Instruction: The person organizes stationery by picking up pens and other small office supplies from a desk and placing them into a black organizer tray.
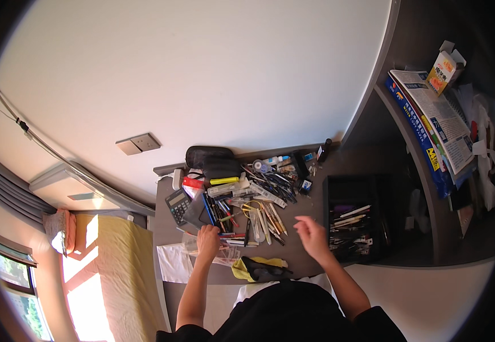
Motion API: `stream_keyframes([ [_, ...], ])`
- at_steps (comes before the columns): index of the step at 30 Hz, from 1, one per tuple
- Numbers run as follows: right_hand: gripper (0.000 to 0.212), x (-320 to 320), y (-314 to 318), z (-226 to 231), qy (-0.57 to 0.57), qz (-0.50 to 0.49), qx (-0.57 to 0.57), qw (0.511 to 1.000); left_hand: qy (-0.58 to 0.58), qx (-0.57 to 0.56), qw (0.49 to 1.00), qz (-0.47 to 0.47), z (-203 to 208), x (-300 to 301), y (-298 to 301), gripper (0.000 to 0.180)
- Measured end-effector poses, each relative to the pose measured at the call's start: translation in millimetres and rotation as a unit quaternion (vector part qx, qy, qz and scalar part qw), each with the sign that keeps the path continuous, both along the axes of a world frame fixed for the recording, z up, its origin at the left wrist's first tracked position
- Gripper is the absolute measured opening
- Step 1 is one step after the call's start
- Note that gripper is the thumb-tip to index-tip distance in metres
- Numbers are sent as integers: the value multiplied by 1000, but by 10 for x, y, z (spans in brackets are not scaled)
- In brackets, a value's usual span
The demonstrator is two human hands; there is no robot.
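A heap of pens, pencils and markers (259,208) lies spread over the dark grey desk (307,199). My left hand (208,239) rests at the near left edge of the heap, fingers curled on the pens beside a clear plastic bag (225,255); whether it grips one I cannot tell. My right hand (310,233) hovers over bare desk between the heap and a black organiser tray (350,219), fingers loosely apart and holding nothing visible. The tray holds several pens and small items.
A grey calculator (177,205) and a black pouch (213,158) sit at the heap's left and far side. A yellow and black cloth (256,268) lies at the near edge. Stacked papers and a small box (444,68) fill shelves on the right. A bed (116,268) stands left.
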State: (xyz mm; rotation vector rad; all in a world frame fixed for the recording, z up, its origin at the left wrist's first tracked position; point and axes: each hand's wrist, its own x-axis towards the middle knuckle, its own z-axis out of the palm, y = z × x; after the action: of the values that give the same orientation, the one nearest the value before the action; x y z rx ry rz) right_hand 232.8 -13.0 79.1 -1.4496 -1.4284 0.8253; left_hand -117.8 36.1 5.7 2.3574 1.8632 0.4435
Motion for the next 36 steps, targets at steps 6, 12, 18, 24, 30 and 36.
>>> stream_keyframes([
  [6, 34, -826, 221, -449, -174, 181, 110, 962, 44, -6, 999, -9, 41, 48, 34, 12],
  [12, 31, -1111, 452, -731, -373, 237, 172, 881, 6, -6, 1000, 10, 166, 173, -1, 16],
  [18, 17, -1255, 518, -752, -503, 292, 215, 785, -31, -114, 992, -37, 54, 204, 19, 11],
  [24, 10, -1218, 554, -865, -469, 286, 250, 797, -7, -127, 990, -56, 21, 245, 86, 9],
  [30, 11, -1091, 330, -364, -270, 242, 213, 908, 12, -118, 990, -80, 1, 201, 72, 10],
  [36, 17, -725, 88, -473, 411, 109, -130, 895, 13, -101, 990, -100, -12, 191, 75, 15],
])
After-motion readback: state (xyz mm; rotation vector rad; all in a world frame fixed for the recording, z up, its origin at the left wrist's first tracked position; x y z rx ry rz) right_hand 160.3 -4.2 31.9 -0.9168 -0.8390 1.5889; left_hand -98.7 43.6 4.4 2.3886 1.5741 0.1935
